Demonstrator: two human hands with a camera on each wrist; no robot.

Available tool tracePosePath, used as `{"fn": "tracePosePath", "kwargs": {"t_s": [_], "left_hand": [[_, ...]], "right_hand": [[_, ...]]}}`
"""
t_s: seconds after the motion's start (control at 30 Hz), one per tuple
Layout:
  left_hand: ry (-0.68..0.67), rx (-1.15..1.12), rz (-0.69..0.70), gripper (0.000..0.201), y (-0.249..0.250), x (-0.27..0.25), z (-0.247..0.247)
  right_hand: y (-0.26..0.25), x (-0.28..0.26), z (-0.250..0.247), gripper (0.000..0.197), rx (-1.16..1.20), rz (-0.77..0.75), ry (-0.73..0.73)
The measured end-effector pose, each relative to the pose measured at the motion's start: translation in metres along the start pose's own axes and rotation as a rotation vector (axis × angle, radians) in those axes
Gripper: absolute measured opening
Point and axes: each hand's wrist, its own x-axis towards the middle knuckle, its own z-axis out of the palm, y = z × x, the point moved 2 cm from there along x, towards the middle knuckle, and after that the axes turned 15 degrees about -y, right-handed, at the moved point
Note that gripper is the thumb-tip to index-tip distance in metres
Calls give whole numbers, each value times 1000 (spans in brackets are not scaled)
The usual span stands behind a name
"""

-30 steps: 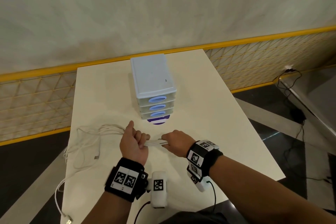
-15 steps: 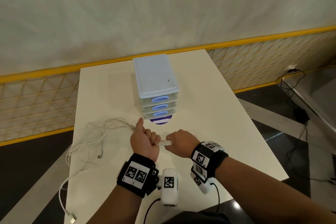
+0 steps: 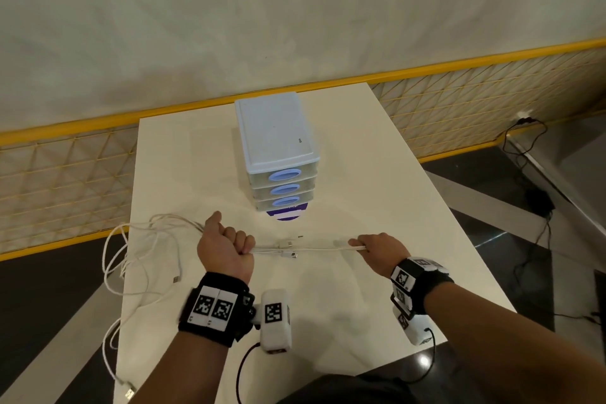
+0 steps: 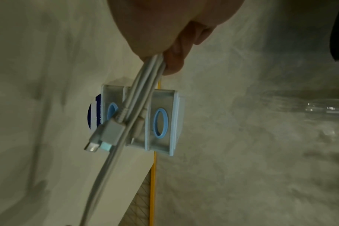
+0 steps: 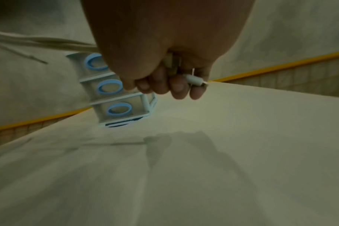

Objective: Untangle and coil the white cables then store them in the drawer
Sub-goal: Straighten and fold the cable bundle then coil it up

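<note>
Several white cables (image 3: 141, 249) lie tangled at the table's left edge, some loops hanging over it. My left hand (image 3: 226, 248) grips the bundle (image 4: 145, 85) in a fist. A stretch of cable (image 3: 314, 249) runs taut from it to my right hand (image 3: 377, 251), which holds the connector end (image 5: 194, 79) in curled fingers. Loose plugs (image 3: 288, 244) dangle near the left fist; one USB plug (image 4: 106, 136) shows close up. The small drawer unit (image 3: 278, 151) with blue oval handles stands behind the hands, all drawers shut.
The white table (image 3: 393, 207) stands against a yellow-railed mesh fence (image 3: 65, 167). A blue and white round sticker (image 3: 288, 213) lies in front of the drawer unit. Black cords (image 3: 531, 174) trail on the dark floor at right.
My right hand has pulled away to the right, drawing a length of cable out of the left fist. The hands were close together before; now they are well apart.
</note>
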Motion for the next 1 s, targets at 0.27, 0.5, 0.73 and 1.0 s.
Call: {"fn": "tracePosePath", "kwargs": {"t_s": [0.27, 0.5, 0.73, 1.0], "left_hand": [[0, -22, 19, 41, -1, -2, 1], [12, -34, 11, 28, -6, -3, -1], [19, -47, 10, 29, -4, -4, -2], [6, -30, -11, 35, -14, -10, 1]], "right_hand": [[6, 10, -1, 29, -18, 39, 26], [16, 8, 6, 66, 110, -31, -64], [28, -6, 5, 109, 8, -2, -202], [-89, -41, -40, 98, 107, -522, 16]]}}
